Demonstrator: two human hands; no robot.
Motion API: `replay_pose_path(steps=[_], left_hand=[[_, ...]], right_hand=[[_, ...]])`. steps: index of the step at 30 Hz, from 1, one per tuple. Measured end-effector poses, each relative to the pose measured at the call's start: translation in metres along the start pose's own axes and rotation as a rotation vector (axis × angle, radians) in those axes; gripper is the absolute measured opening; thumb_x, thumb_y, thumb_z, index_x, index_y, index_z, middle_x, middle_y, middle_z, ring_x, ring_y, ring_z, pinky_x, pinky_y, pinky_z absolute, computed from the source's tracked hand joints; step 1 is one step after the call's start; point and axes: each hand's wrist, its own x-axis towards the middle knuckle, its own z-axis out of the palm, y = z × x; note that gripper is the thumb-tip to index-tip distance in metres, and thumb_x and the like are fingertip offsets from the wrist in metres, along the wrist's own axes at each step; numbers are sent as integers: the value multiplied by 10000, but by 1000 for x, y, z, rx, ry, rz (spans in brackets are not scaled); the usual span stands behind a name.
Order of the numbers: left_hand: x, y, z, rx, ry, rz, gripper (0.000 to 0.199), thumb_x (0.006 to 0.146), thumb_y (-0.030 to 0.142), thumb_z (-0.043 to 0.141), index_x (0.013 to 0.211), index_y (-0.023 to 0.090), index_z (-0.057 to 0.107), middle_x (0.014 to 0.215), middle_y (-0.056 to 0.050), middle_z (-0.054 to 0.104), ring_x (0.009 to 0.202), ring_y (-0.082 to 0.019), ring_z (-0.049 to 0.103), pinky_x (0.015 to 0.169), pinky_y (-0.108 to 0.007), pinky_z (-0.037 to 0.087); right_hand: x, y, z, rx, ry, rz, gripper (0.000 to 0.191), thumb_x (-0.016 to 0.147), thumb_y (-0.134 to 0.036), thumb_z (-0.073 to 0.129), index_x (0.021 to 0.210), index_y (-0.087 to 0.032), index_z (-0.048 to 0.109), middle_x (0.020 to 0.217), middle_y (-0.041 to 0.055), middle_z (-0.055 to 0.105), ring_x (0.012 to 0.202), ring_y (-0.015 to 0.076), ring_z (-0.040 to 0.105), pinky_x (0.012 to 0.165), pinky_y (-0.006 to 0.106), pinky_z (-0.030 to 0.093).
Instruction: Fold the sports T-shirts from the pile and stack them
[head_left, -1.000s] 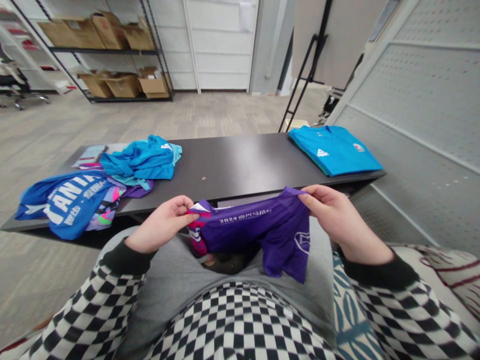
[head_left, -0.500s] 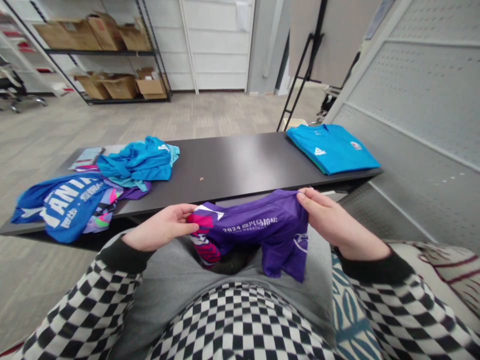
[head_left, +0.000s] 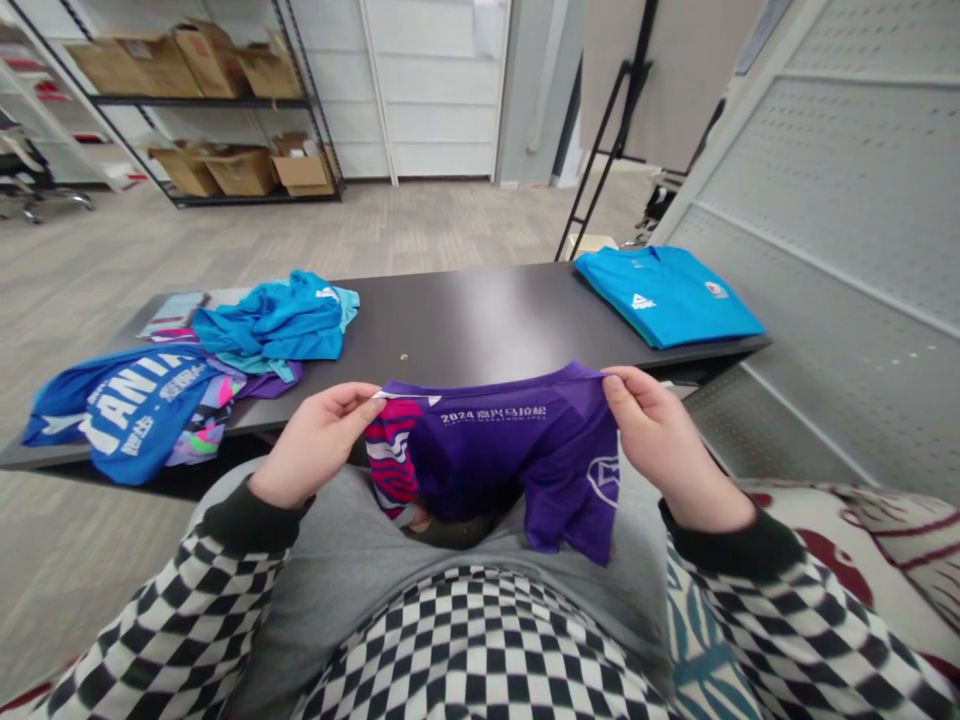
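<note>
A purple shirt [head_left: 480, 440] with white lettering and a pink-and-white patterned left part hangs between my two hands, over my lap and in front of the table's near edge. My left hand [head_left: 322, 435] pinches its upper left corner. Its upper right corner is gripped between thumb and fingers of my right hand [head_left: 664, 430]. The top edge is stretched nearly straight, and the lower part hangs in loose folds.
On the dark table [head_left: 450, 330], crumpled blue shirts [head_left: 277, 320] and a blue garment with white letters [head_left: 150, 400] lie at the left. Folded blue shirts [head_left: 667, 295] lie at the right. A perforated panel [head_left: 847, 200] stands to the right.
Both hands have risen slightly, and the shirt's top edge is pulled straighter. My left hand has shifted a little left, and more of the pink patterned part shows.
</note>
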Motion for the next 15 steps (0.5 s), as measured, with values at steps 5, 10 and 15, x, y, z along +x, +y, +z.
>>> replay_pose_path(steps=[5,10,15], left_hand=[[5,18,5,128,44,158,630,942,786,782,1186,205,768,1022,-73,832,888,-236,761,830,-325,631],[14,40,-17,511,54,343,412,1061,621,679,1226,260,790,1170,-61,838,1073,-274,756,986,-329,588],[5,61,-31,899,209,486,388,1137,529,570,1214,229,803,1162,-74,846,1067,-285,753,999,-354,537]], right_hand=[[7,-11,6,36,72,15,580,1074,-839,558,919,-290,665,837,21,632,795,239,570,689,334,482],[15,-32,-9,2,-31,-23,557,964,-828,761,934,-277,689,785,9,612,713,208,528,639,332,454],[7,-38,-25,-181,-2,-109,446,982,-717,806,1053,-281,745,881,48,731,756,237,616,681,359,511]])
